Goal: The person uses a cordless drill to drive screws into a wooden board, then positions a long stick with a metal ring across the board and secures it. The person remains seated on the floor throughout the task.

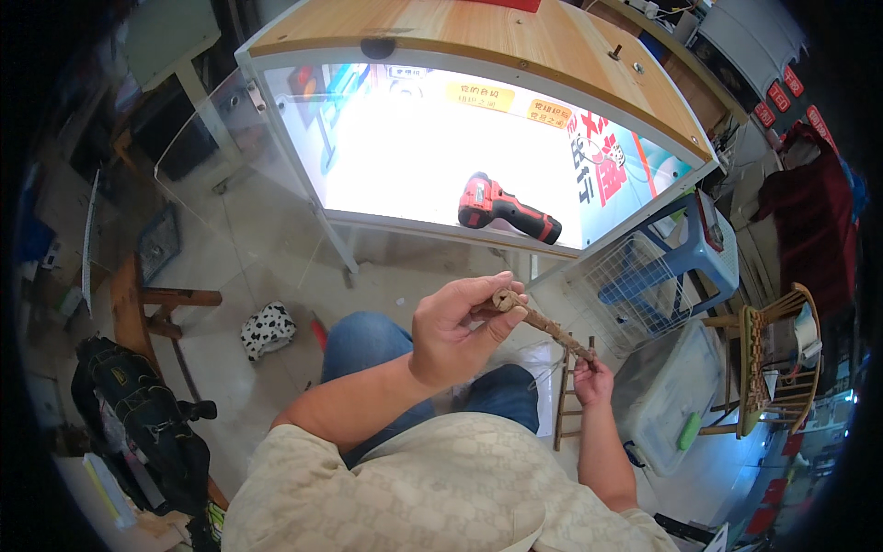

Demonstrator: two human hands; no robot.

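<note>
Left hand curled tight around the near end of one rough, knobbly stick, raised above the lap; right hand pinches its far tip, lower down. Beyond, bare floor before one bright panel, wood-edged, with a single red drill lying on it.

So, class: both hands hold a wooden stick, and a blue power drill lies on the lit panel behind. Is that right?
Not quite. The head view shows the power drill is red and black, not blue. The rest stands: left hand and right hand hold the wooden stick, drill on the lit panel.
</note>
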